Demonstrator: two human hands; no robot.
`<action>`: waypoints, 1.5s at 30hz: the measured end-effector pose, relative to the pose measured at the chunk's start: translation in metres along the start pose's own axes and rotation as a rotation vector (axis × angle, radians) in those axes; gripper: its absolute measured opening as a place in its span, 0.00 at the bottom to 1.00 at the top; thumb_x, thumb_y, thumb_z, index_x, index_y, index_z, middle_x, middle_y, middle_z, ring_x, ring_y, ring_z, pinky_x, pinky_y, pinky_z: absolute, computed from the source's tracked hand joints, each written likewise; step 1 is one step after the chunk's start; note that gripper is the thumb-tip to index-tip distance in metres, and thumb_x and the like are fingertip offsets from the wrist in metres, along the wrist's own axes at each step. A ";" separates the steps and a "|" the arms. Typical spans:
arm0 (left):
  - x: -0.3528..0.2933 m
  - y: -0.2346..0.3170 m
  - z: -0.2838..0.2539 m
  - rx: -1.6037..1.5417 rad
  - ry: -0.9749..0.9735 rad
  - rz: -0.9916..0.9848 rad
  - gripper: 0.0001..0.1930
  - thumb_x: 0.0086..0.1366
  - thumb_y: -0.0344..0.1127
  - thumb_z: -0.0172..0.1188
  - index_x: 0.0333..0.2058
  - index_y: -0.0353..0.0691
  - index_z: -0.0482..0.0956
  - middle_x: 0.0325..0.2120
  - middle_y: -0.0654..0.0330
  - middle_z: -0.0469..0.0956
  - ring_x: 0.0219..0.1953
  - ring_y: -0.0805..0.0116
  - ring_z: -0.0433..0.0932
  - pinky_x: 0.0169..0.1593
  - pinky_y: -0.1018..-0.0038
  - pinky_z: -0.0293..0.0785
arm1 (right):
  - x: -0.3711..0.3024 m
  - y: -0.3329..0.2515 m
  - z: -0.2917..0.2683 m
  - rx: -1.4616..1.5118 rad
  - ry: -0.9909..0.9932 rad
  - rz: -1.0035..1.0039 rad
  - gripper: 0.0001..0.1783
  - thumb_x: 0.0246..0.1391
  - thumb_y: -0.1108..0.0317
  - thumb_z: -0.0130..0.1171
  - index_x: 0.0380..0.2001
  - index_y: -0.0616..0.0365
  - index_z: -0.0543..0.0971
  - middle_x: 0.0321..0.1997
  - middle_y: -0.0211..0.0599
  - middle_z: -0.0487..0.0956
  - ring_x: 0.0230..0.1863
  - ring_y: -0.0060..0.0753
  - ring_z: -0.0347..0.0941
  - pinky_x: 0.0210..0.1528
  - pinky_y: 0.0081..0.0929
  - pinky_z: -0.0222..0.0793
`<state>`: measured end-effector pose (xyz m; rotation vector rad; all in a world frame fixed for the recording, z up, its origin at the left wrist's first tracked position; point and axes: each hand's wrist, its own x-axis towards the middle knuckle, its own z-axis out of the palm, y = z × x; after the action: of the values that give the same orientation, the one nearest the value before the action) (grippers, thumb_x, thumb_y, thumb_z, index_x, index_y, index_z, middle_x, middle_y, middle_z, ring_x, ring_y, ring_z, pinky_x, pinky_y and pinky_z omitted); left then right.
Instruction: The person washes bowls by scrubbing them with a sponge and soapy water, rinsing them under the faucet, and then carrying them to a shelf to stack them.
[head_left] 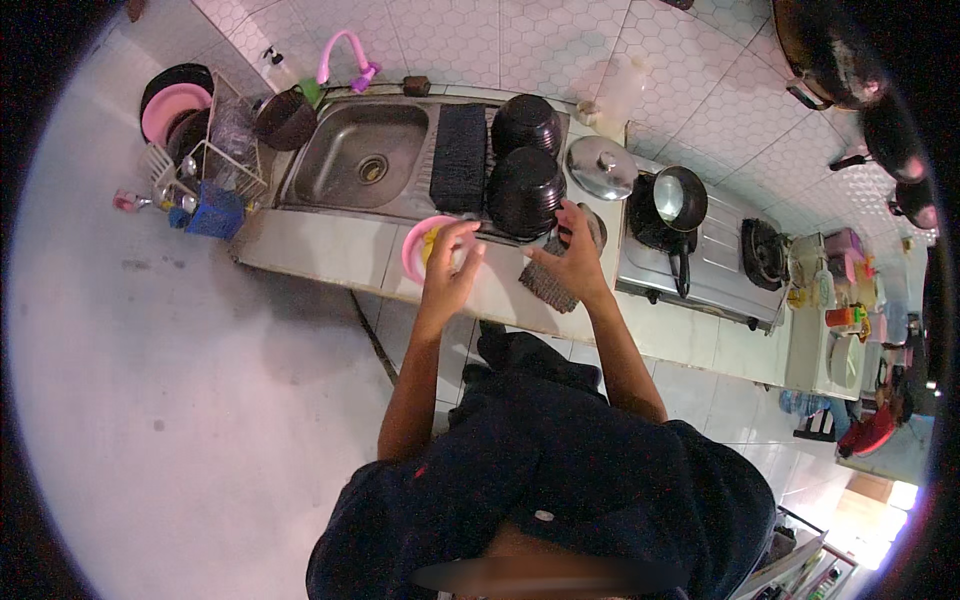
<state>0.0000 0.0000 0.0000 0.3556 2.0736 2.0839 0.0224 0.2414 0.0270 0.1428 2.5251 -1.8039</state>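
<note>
My left hand [452, 270] hovers over the counter with fingers apart, in front of a pink bowl [410, 250] that has something yellow inside. My right hand [575, 258] is spread too, beside a dark grey cloth [548, 285] lying near the counter's front edge. Nothing shows between the two hands. Just beyond them stand two stacks of black bowls, a nearer stack [525, 190] and a farther stack [526, 124]. A folded dark cloth [459, 158] lies on the drainboard left of the stacks. Part of a round dark thing behind my right hand is hidden.
A steel sink [330, 170] with a pink tap [345, 50] is at the left, next to a dish rack [230, 150] and a blue utensil holder [214, 212]. A metal lid [601, 168] and a pan [681, 200] on a gas stove [715, 250] stand right. Pans [830, 60] hang above.
</note>
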 end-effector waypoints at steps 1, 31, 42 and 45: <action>0.008 0.002 0.008 0.130 -0.005 0.156 0.34 0.62 0.44 0.64 0.62 0.42 0.59 0.60 0.53 0.63 0.65 0.52 0.58 0.67 0.57 0.50 | 0.001 -0.001 -0.002 -0.199 0.049 -0.103 0.65 0.37 0.51 0.77 0.69 0.62 0.45 0.70 0.61 0.54 0.71 0.54 0.53 0.70 0.42 0.49; 0.198 -0.017 -0.001 1.104 -0.462 0.359 0.66 0.33 0.71 0.71 0.63 0.28 0.56 0.63 0.37 0.58 0.69 0.49 0.53 0.71 0.50 0.33 | 0.134 0.057 -0.028 -0.558 -0.100 -0.266 0.79 0.22 0.31 0.74 0.69 0.60 0.41 0.68 0.59 0.58 0.69 0.60 0.54 0.70 0.62 0.38; 0.206 -0.034 -0.003 0.860 -0.240 0.438 0.39 0.53 0.59 0.67 0.55 0.37 0.70 0.54 0.42 0.71 0.59 0.48 0.68 0.64 0.57 0.60 | 0.145 0.051 -0.034 -0.279 -0.007 -0.130 0.66 0.33 0.32 0.70 0.67 0.63 0.54 0.65 0.60 0.64 0.66 0.56 0.60 0.68 0.46 0.53; 0.205 -0.032 -0.003 0.556 -0.167 0.181 0.29 0.63 0.57 0.58 0.49 0.35 0.75 0.43 0.42 0.78 0.50 0.46 0.76 0.53 0.60 0.70 | 0.157 0.032 -0.037 -0.176 -0.053 0.111 0.61 0.44 0.28 0.59 0.64 0.72 0.58 0.56 0.66 0.70 0.58 0.54 0.70 0.59 0.43 0.65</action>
<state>-0.1977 0.0573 -0.0235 0.7880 2.5586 1.4513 -0.1302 0.2951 -0.0041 0.2219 2.5681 -1.5177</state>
